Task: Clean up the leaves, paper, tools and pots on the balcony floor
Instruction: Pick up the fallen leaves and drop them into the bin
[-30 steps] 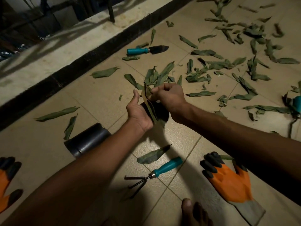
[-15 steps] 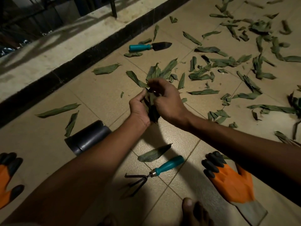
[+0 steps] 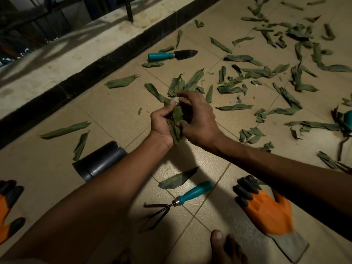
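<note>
Both hands were held together above the tan tiled floor (image 3: 118, 111): a bunch of dark green leaves (image 3: 176, 123) was gripped in the left hand (image 3: 162, 123), and its top was pinched by the curled fingers of the right hand (image 3: 198, 121). More loose green leaves (image 3: 247, 75) were scattered beyond and right of them. A black cylindrical pot (image 3: 99, 161) lay on its side just left of the left forearm, and a teal-handled hand rake (image 3: 177, 201) was seen below the wrists.

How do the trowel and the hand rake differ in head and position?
Head: the trowel has one flat, pointed dark blade; the hand rake has thin bent prongs.
Position: the trowel lies far from the person, near the black kerb; the hand rake lies near, between the arms.
Surroundings: a leaf touches the trowel's handle end; the hand rake lies on bare tile.
Shared: teal handles, both flat on the floor, untouched.
</note>
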